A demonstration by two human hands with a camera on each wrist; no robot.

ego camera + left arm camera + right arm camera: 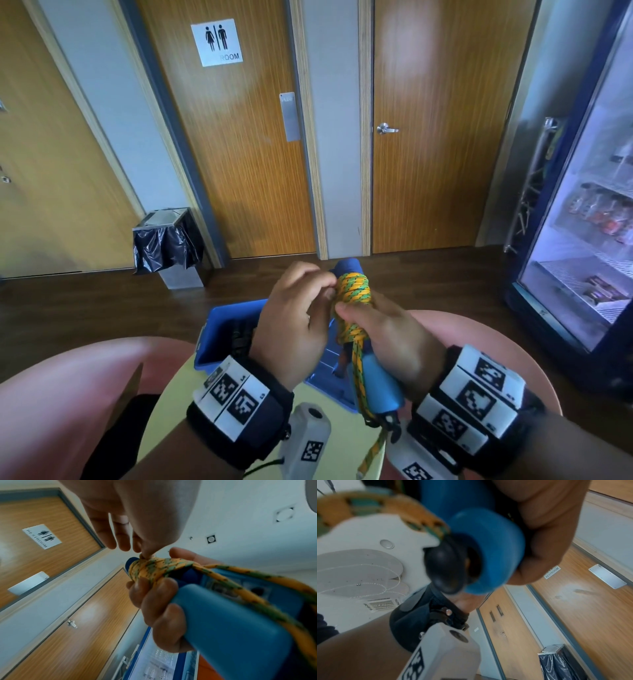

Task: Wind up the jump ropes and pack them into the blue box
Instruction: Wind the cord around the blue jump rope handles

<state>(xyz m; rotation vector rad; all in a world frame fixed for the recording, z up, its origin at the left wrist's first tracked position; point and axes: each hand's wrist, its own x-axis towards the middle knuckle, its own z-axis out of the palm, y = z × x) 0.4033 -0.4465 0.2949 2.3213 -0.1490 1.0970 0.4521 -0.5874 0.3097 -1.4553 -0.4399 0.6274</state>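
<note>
Yellow-green jump rope (pixel 354 291) coiled around blue handles (pixel 380 383)

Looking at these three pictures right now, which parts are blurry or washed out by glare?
Head view: sharp on the yellow-and-green braided rope; the glass-fronted drinks fridge glows washed out, and glare patches sit on the wooden doors. Left wrist view: the light blue foam handle is soft, the door frames bowed. Right wrist view: handle end and right hand fill the frame, badly blurred.
</note>
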